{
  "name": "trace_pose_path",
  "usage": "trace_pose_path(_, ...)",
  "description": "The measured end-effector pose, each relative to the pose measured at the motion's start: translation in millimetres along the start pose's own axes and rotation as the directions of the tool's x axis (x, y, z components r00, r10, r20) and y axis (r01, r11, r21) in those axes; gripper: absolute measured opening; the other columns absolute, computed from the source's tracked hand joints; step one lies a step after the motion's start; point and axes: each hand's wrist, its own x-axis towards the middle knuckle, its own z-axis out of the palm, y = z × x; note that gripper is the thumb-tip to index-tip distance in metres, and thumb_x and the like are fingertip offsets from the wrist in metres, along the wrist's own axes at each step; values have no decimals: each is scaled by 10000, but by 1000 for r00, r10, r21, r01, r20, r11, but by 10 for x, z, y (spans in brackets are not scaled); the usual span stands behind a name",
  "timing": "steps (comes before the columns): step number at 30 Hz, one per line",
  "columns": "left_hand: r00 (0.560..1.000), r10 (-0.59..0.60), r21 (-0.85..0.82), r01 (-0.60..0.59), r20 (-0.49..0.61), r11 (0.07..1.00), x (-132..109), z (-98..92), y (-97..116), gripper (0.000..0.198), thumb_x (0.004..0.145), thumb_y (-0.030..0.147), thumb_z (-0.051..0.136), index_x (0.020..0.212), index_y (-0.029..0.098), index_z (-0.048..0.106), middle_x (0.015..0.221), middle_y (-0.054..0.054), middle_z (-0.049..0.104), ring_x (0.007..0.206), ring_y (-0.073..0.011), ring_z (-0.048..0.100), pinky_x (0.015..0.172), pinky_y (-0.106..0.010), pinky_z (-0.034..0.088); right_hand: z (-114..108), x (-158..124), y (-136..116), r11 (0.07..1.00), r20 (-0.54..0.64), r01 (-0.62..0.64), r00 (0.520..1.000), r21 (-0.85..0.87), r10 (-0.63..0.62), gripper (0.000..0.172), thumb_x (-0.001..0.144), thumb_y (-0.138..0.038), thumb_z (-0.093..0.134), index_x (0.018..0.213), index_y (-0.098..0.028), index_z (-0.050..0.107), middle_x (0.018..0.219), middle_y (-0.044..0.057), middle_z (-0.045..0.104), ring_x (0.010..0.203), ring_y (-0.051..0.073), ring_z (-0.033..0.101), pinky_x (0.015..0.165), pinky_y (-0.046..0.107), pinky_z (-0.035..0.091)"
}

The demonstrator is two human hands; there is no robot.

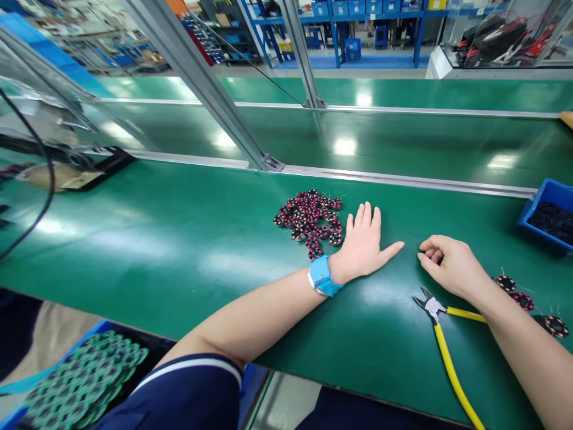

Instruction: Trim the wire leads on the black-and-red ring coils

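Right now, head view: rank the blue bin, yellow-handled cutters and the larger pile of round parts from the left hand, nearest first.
From the left hand:
1. Larger pile of round parts: just to its left.
2. Yellow-handled cutters: to its right, closer to the wearer.
3. Blue bin: far right, at the picture's edge.

Bright; white glare on green tabletop (188, 239); soft, stretched edges
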Motion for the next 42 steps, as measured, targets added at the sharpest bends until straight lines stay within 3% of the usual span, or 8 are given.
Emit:
trace_pose_path(5, 958, 271, -64, -266, 97, 962, -15, -10, 31, 694, 912, 503, 390, 1437, 65, 269, 1535, -220, 208, 1440, -316, 157, 1145, -527, 195, -2, -3, -121, 998, 18, -18, 1000, -61, 19, 81, 760, -161, 574, 828, -164, 618, 740, 23, 615, 604, 145, 576, 623, 274, 468)
trace_pose_path(12, 948, 313, -9, -313, 59, 950, 71, 54, -37, 570, 921, 405, 394, 1382, 70, 385, 1504, -212, 300, 1405, -338, 261, 1121, -567, 250, -291, -443, -514, 971, 4, 164, 986, -173, -166, 162, 869, -195, 529, 1002, -162, 615, 947, 79, 636, 867, 205, 614, 762, 318, 504)
trace_pose_path(17, 936, 348, -109, -351, -52, 930, 117, 110, -73, 560, 870, 450, 493, 1289, 79, 480, 1443, -218, 401, 1337, -343, 388, 1092, -552, 332, -782, -866, -21, 982, -350, -96, 936, -164, 33, 368, 811, -302, 636, 1151, -184, 558, 1037, 85, 634, 947, 223, 619, 848, 362, 500)
trace_pose_path(21, 925, 347, -219, -374, -153, 901, 137, 110, -71, 504, 834, 442, 561, 1227, 131, 512, 1374, -187, 487, 1273, -321, 468, 1046, -532, 407, -861, -881, 306, 915, -260, -278, 944, -293, 204, 592, 727, -357, 699, 1254, -167, 509, 1080, 103, 645, 1003, 290, 609, 837, 430, 496)
trace_pose_path(26, 933, 304, -384, -356, -191, 852, 115, 65, 0, 455, 798, 385, 630, 1184, 162, 543, 1302, -158, 551, 1228, -316, 503, 1039, -553, 404, -702, -669, 175, 869, -193, -355, 933, -345, 304, 434, 749, -234, 628, 1172, -150, 578, 885, 62, 704, 842, 270, 635, 763, 417, 485)
trace_pose_path(33, 905, 316, -958, 280, 286, 65, -144, -59, 320, 452, 793, 331, 661, 1194, 157, 547, 1168, -156, 623, 830, -201, 685, 644, -304, 580, -446, -407, -317, 976, -184, 179, 971, 121, -155, 474, 791, -191, 587, 1257, -200, 496, 1041, 45, 692, 982, 197, 620, 890, 365, 466)
trace_pose_path(38, 917, 163, -925, 377, 365, -47, -145, -38, 347, 346, 723, 282, 755, 1007, 127, 634, 932, -63, 688, 577, -64, 614, 572, -196, 539, -243, -327, -408, 962, -223, 211, 960, 172, -171, 453, 794, -195, 621, 1236, -221, 525, 1032, 52, 698, 957, 208, 629, 862, 382, 495)
trace_pose_path(42, 898, 169, -891, 429, 405, -145, -113, -27, 309, 372, 695, 268, 779, 1014, 148, 628, 859, -41, 705, 711, -124, 683, 672, -228, 555, -538, -295, -151, 977, -282, 186, 947, 107, -150, 480, 787, -285, 676, 1239, -223, 530, 1120, 73, 658, 991, 206, 635, 908, 366, 499)
